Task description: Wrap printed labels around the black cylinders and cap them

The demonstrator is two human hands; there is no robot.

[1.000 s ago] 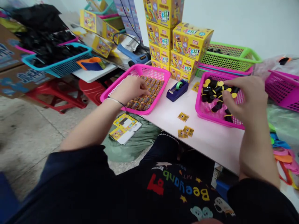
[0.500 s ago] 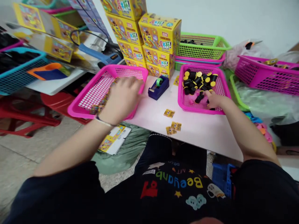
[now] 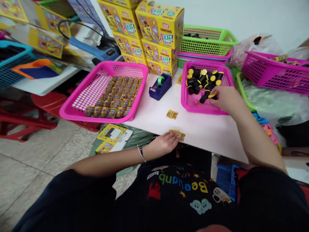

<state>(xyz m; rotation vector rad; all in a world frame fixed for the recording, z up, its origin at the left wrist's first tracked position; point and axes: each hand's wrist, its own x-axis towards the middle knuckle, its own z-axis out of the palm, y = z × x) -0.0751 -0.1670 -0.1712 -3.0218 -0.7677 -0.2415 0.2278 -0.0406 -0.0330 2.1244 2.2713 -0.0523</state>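
Partly, the left hand [image 3: 164, 143] hides the yellow labels [image 3: 181, 136] beneath it.

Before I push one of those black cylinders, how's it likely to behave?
It would probably roll: the black cylinders have round sides and several lie sideways. Heaped loosely, neighbours may shift too. Their pink basket, with raised walls, should contain them.

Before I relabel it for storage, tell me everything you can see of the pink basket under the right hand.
The pink basket looks plastic, shallow and roughly rectangular, with holed walls and a smooth rim. It sits upright on the white table, holding a pink piece and a loose heap of small black tubes with yellow ends. The right hand reaches in over its edge.
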